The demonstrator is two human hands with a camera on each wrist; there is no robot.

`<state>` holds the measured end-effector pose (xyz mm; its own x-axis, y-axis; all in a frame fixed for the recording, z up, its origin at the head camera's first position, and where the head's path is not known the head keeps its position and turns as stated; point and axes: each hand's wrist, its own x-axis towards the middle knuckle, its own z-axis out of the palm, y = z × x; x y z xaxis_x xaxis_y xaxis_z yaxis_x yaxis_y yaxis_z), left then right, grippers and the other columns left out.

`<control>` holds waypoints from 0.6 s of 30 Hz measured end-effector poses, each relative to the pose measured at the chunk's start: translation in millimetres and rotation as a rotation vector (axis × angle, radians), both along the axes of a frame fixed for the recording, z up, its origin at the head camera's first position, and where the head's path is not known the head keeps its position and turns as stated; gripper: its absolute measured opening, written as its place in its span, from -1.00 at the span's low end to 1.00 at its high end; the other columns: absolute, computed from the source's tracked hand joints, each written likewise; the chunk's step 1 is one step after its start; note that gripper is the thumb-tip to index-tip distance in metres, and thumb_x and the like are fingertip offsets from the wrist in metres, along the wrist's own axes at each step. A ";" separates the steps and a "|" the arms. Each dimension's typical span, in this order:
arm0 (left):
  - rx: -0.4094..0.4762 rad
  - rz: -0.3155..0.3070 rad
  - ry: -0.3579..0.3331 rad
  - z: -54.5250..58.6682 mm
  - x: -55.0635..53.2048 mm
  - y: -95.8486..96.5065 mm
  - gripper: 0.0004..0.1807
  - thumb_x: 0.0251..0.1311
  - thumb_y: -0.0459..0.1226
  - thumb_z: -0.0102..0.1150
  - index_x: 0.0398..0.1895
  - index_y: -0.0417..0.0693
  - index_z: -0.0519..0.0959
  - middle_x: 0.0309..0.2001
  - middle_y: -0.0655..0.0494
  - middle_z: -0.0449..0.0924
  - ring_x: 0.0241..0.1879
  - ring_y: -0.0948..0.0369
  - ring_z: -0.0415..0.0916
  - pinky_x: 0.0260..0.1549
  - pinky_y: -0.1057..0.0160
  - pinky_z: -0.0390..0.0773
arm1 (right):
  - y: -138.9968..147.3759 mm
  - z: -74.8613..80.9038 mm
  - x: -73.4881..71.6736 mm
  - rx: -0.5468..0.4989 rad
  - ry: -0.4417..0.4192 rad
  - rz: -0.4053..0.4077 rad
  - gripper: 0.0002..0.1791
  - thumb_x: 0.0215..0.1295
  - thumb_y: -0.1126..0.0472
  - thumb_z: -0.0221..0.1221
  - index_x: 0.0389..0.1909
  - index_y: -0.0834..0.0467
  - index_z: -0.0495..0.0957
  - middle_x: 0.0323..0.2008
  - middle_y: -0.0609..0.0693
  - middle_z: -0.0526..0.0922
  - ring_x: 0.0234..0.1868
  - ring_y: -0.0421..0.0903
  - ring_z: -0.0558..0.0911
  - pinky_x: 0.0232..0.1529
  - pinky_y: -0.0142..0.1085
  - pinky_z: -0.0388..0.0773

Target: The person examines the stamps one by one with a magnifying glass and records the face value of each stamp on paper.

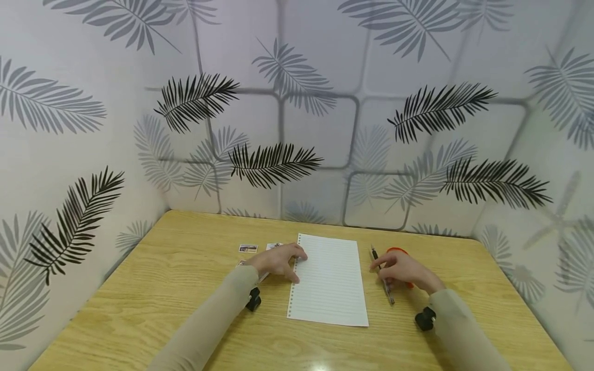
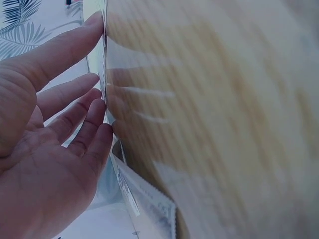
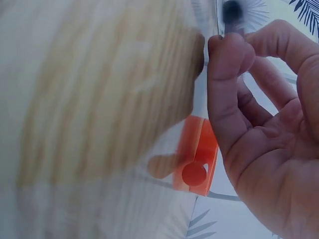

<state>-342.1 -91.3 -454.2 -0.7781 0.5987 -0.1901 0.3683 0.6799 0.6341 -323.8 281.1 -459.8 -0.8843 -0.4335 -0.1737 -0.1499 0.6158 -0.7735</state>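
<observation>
A sheet of lined paper (image 1: 329, 281) with holes along its left edge lies on the wooden table. My left hand (image 1: 277, 259) is at that left edge, thumb and fingers spread, the fingertips low at the surface in the left wrist view. A stamp-like piece with a perforated edge (image 2: 149, 204) stands slightly raised near its little finger. To the right of the sheet, my right hand (image 1: 402, 269) pinches a slim pen (image 1: 389, 293) with a dark grip between thumb and fingers. Behind that hand is an orange object (image 3: 199, 154), rounded in the head view and mostly covered.
Small printed stamps (image 1: 248, 248) lie left of the sheet, some partly hidden by my left hand and sleeve. The wooden table (image 1: 153, 268) ends at a wall (image 1: 315, 190) with a feather pattern. A dark wrist camera (image 1: 424, 319) sits beneath my right forearm.
</observation>
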 end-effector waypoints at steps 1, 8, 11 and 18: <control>-0.003 -0.001 0.000 0.0 0.0 0.4 -0.31 0.02 -0.29 0.48 0.28 -0.04 0.46 0.41 0.06 0.25 0.46 0.02 0.11 0.39 0.01 0.18 | 0.0 -0.1 0.2 -0.002 0.005 -0.009 -0.66 0.17 0.35 0.20 0.00 0.28 0.64 -0.54 -0.02 0.56 -0.56 -0.15 0.51 -0.49 -0.31 0.50; -0.023 0.008 0.001 2.3 0.2 2.7 -0.31 0.02 -0.28 0.48 0.29 -0.04 0.46 0.42 0.06 0.25 0.47 0.03 0.11 0.40 0.02 0.18 | -3.9 5.2 2.3 -0.060 0.013 -0.036 -0.65 0.23 0.29 0.20 0.05 0.25 0.61 -0.37 0.06 0.63 -0.43 -0.10 0.59 -0.35 -0.25 0.59; -0.020 0.018 -0.005 2.3 0.4 2.3 -0.31 0.03 -0.27 0.48 0.28 -0.01 0.46 0.43 0.07 0.23 0.47 0.03 0.10 0.40 0.02 0.18 | -7.2 7.4 1.9 -0.098 0.005 -0.020 -0.67 0.26 0.28 0.19 0.04 0.27 0.59 -0.36 0.08 0.64 -0.40 -0.07 0.60 -0.31 -0.20 0.61; -0.004 0.017 -0.012 0.6 0.8 1.3 -0.32 0.02 -0.28 0.48 0.27 -0.02 0.46 0.43 0.05 0.23 0.48 0.02 0.09 0.40 0.01 0.18 | -18.8 6.3 -1.4 -0.189 -0.036 -0.006 -0.68 0.38 0.20 0.11 -0.03 0.39 0.53 -0.33 0.01 0.61 -0.34 -0.10 0.62 -0.23 -0.21 0.64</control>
<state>-341.2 -90.0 -453.6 -0.7859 0.5844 -0.2021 0.3488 0.6887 0.6356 -325.2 262.3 -453.5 -0.8815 -0.4565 -0.1208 -0.1173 0.4596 -0.8804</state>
